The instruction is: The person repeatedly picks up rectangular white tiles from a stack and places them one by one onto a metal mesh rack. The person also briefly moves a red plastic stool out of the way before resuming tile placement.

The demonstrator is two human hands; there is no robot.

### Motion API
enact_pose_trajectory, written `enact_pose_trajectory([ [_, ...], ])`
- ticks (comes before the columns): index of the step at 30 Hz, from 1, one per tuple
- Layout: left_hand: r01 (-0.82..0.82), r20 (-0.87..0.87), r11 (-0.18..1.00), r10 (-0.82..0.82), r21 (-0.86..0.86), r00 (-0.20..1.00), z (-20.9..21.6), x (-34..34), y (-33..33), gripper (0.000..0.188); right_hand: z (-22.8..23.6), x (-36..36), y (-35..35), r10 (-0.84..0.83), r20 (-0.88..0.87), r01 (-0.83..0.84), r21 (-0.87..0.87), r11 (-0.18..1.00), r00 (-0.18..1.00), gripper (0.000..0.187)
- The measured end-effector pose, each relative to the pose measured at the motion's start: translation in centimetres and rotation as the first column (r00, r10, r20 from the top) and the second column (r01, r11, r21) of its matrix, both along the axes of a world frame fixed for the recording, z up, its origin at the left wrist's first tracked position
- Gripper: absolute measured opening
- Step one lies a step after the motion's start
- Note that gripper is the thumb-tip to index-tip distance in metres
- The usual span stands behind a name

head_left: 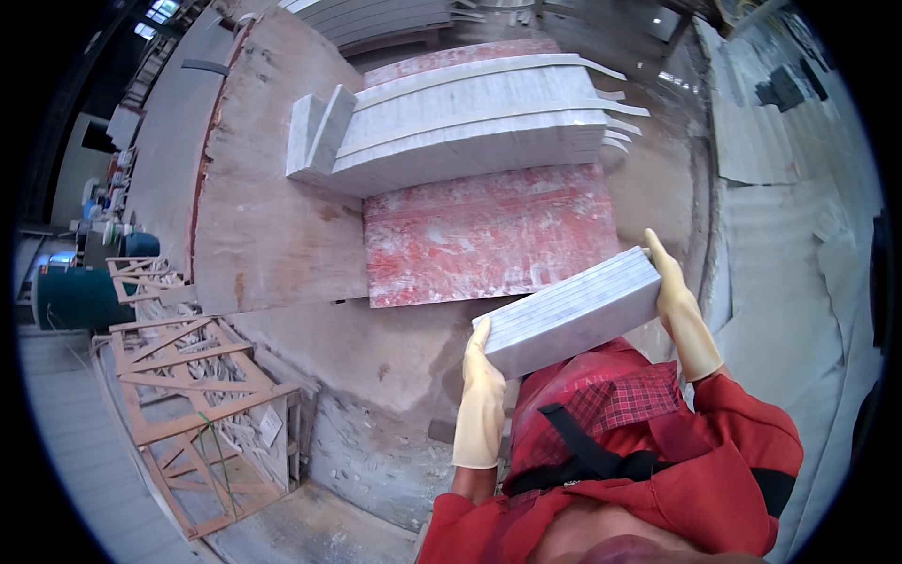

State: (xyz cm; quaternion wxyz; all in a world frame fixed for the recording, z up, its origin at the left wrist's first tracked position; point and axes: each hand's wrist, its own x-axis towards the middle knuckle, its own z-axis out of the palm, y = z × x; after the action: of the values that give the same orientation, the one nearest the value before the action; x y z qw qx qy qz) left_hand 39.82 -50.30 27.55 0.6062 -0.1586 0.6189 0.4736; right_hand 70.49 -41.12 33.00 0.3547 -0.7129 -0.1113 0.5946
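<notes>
A stack of several grey-white marble tiles [575, 315] is held between my two gloved hands, in front of my body. My left hand [481, 399], in a cream rubber glove, presses against the stack's left end with the thumb over the top edge. At its right end my right hand [678, 303], gloved alike, grips with fingers reaching along the far corner. Beyond lies a red, white-smeared board [489, 235] on a table. On it rests a long row of marble slabs [470, 117] with pale strips along its top; two slabs lean at its left end.
A dusty wooden tabletop [272, 188] extends left of the red board. Lower left stands a wooden crate frame [193, 385] filled with offcuts, near a dark green barrel [80, 299]. Pale sheeting [770, 235] covers the right side. More stacked slabs [376, 23] lie at the back.
</notes>
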Motion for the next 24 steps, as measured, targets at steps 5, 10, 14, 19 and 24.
enact_pose_trajectory([
  [5, 0.056, -0.008, 0.997, -0.057, -0.058, 0.998, 1.0, -1.0, -7.2, 0.052, -0.7, 0.6, -8.1, -0.013, 0.021, 0.013, 0.015, 1.0, 1.0, 0.066],
  [10, 0.137, 0.002, 0.99, -0.137, -0.043, 0.991, -1.4, -1.2, -9.9, 0.049, -2.7, 2.3, -14.6, -0.084, 0.001, 0.084, 0.055, 0.995, 0.996, 0.068],
  [14, 0.257, 0.009, 0.966, -0.257, 0.009, 0.966, -1.8, 2.8, -8.7, 0.048, -1.9, 7.0, -17.1, -0.202, -0.046, 0.204, 0.033, 0.978, 0.978, 0.069],
  [19, 0.433, 0.026, 0.901, -0.434, 0.023, 0.901, -1.0, 12.8, -4.4, 0.052, -2.6, 16.4, -19.4, -0.367, -0.032, 0.368, 0.069, 0.927, 0.93, 0.068],
  [24, 0.663, 0.028, 0.746, -0.665, 0.057, 0.746, 0.0, 28.4, 1.3, 0.056, -3.8, 28.8, -21.2, -0.648, -0.076, 0.652, 0.047, 0.757, 0.758, 0.065],
])
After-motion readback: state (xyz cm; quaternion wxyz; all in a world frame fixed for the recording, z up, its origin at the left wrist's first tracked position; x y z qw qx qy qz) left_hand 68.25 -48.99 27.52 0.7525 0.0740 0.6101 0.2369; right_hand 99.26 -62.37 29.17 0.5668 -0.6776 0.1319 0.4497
